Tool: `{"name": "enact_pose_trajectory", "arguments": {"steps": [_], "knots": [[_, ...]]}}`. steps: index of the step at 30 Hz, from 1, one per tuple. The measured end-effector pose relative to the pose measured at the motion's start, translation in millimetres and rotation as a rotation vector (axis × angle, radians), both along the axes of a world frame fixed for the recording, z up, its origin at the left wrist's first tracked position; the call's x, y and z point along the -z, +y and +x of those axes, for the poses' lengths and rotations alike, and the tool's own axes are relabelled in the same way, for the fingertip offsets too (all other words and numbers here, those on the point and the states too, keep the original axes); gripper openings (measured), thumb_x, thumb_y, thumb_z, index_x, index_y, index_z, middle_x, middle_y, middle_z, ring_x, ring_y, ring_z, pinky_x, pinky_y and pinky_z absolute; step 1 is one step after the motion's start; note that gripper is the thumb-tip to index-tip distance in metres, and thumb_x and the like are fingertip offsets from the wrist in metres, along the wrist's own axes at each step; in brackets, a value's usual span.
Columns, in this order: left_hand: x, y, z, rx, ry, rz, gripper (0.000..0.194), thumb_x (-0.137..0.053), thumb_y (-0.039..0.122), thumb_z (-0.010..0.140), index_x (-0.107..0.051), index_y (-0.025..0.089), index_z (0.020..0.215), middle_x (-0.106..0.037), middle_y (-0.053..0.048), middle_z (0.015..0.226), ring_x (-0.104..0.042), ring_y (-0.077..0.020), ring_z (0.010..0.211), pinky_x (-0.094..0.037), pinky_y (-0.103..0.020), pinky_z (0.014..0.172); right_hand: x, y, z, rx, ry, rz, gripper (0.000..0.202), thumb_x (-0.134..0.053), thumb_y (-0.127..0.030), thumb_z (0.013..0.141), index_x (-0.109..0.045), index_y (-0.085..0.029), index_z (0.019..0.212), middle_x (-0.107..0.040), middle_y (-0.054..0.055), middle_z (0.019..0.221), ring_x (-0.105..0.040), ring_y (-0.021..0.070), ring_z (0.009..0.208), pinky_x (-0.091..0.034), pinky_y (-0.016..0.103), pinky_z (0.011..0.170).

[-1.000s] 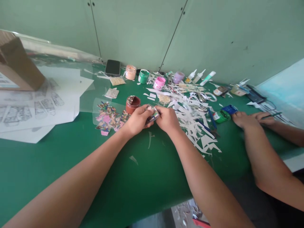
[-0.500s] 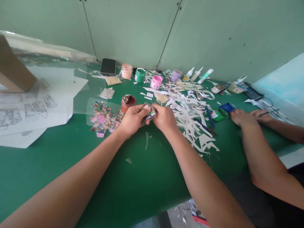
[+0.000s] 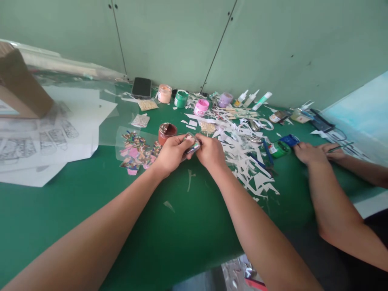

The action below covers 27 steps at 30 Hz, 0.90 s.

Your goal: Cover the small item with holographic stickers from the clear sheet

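My left hand (image 3: pixel 172 154) is closed round a small, flat, colourful piece (image 3: pixel 192 144), its thumb lying on top. My right hand (image 3: pixel 211 150) pinches the same piece at its right edge; the fingertips of both hands nearly meet. Just behind my left hand stands an open jar of reddish-brown paint (image 3: pixel 166 131). Colourful cut-outs (image 3: pixel 133 150) lie on a clear sheet to the left. White paper scraps (image 3: pixel 239 161) are strewn beside my right hand.
Paint jars, including a green one (image 3: pixel 181 99) and a pink one (image 3: pixel 201 107), line the back near a phone (image 3: pixel 142 87). Printed sheets (image 3: pixel 79 141) and a cardboard box (image 3: pixel 24 89) are left. At right, another person's hands (image 3: pixel 309 153) hold a thin tool near blue and green jars.
The view has shifted slightly, so the table things appear a little further right. The piece looks slightly more tilted between my hands, which keep their hold.
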<state>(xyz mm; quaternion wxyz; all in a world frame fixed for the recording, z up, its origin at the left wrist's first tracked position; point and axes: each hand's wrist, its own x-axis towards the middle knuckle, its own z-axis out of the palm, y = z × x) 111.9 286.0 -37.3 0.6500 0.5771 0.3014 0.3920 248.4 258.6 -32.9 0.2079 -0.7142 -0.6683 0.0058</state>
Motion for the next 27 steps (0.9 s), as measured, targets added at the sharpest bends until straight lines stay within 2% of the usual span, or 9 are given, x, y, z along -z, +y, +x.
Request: {"name": "enact_pose_trajectory", "arguments": {"steps": [8, 18, 27], "knots": [[-4.7, -3.8, 0.4, 0.075, 0.023, -0.046, 0.031, -0.059, 0.026, 0.087, -0.051, 0.016, 0.058, -0.05, 0.004, 0.044, -0.034, -0.0052, 0.038, -0.021, -0.021, 0.04, -0.2, -8.2, -3.3, 0.009, 0.074, 0.025, 0.022, -0.048, -0.028, 0.09, -0.066, -0.024, 0.077, -0.065, 0.003, 0.064, -0.055, 0.0192, 0.061, -0.024, 0.028, 0.056], [-2.9, -1.9, -2.0, 0.067, 0.003, -0.024, 0.037, -0.06, 0.038, 0.085, -0.05, 0.017, 0.057, -0.05, 0.002, 0.045, -0.035, -0.0061, 0.038, -0.022, -0.022, 0.04, -1.8, -5.7, -8.8, 0.067, 0.081, -0.003, 0.022, -0.05, -0.025, 0.091, -0.069, -0.025, 0.082, -0.069, 0.003, 0.069, -0.056, 0.0197, 0.063, -0.024, 0.028, 0.057], [-5.7, -3.1, -3.1, 0.094, 0.055, -0.048, 0.037, -0.064, 0.035, 0.084, -0.051, 0.017, 0.055, -0.051, 0.002, 0.043, -0.035, -0.0057, 0.037, -0.022, -0.022, 0.04, -3.0, -7.8, -5.9, 0.012, 0.088, -0.005, 0.021, -0.049, -0.029, 0.091, -0.067, -0.025, 0.082, -0.068, 0.002, 0.067, -0.056, 0.0193, 0.062, -0.025, 0.027, 0.056]]}}
